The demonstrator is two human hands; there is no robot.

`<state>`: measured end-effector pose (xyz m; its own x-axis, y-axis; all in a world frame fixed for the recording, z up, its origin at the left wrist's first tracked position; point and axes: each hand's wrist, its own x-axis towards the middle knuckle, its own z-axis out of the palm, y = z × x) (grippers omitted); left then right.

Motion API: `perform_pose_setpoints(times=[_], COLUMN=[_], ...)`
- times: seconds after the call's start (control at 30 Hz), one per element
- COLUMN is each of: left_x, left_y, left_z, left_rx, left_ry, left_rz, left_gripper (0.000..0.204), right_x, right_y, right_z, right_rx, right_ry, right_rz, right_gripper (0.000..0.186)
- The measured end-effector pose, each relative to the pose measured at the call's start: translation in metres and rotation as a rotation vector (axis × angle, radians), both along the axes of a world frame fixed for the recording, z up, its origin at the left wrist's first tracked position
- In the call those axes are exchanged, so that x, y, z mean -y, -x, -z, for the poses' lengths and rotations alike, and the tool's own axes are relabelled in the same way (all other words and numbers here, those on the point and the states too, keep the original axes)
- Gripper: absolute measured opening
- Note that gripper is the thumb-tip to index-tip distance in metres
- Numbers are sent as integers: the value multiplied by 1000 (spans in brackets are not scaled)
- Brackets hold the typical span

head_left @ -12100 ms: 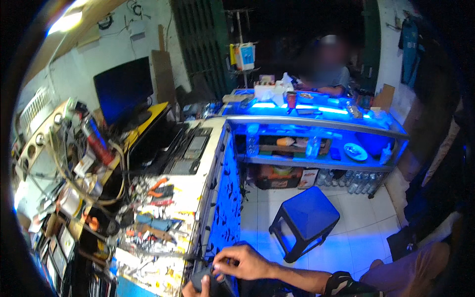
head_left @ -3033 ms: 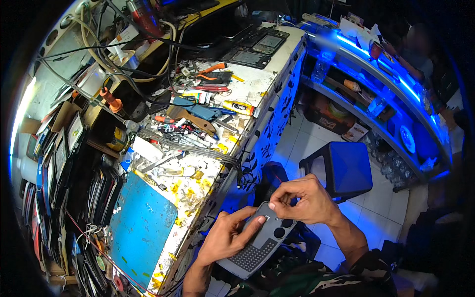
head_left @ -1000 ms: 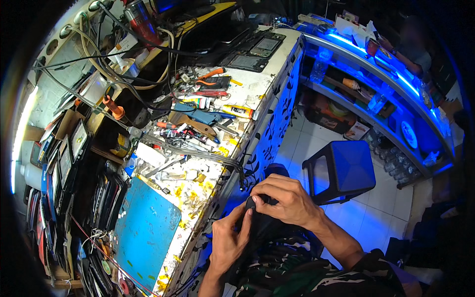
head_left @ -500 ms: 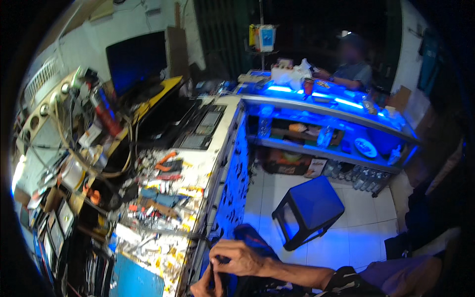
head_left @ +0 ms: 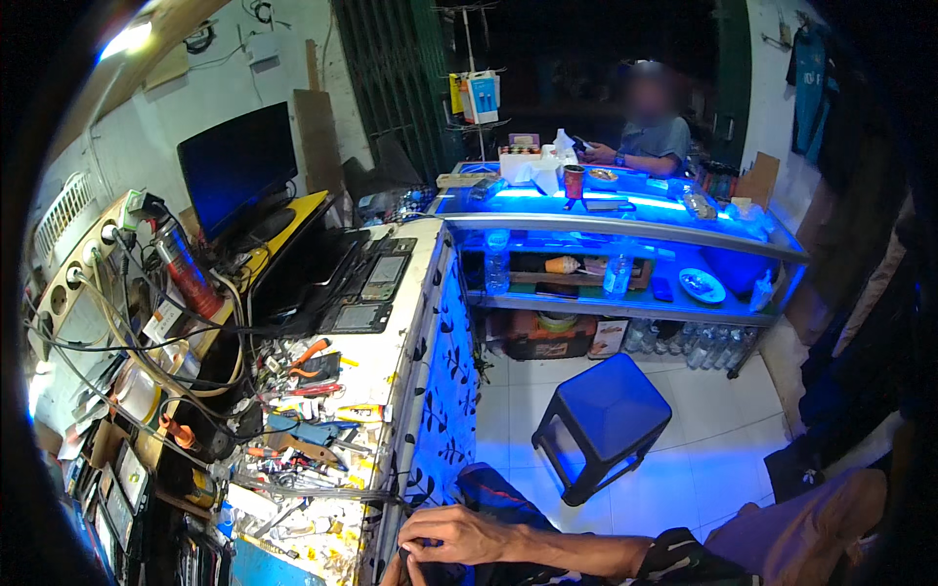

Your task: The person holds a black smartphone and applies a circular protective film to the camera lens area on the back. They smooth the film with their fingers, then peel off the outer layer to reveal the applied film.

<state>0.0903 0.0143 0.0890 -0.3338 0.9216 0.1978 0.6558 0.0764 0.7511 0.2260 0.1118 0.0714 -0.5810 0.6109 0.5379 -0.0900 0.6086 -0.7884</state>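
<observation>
While mostly hidden, dark device (head_left: 430, 569) sits under right hand (head_left: 459, 535).

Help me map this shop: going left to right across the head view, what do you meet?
Red can → monitor → orange pliers → right hand → blue stool → white plate → hanging teal shirt.
</observation>
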Motion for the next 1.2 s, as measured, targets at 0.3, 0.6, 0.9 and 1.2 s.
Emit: perform_pose_setpoints(times=[0.3,0.6,0.9,1.2], left_x=[-6,-10,-9,-7], left_y=[-2,-1,5,8], left_z=[-1,-6,-1,-7], left_rx=[-71,-102,-128,-143], left_ry=[-161,-241,-185,-96], left_rz=[-38,-72,-4,57], left_gripper=[14,17,12,24], right_x=[-14,-21,-22,-21], right_y=[8,14,16,14], right_z=[-4,-7,3,2], right_rx=[-17,48,50,-85], right_ry=[-126,-38,-353,-227], right_rz=[12,-74,-75,-30], right_gripper=[18,22,20,18])
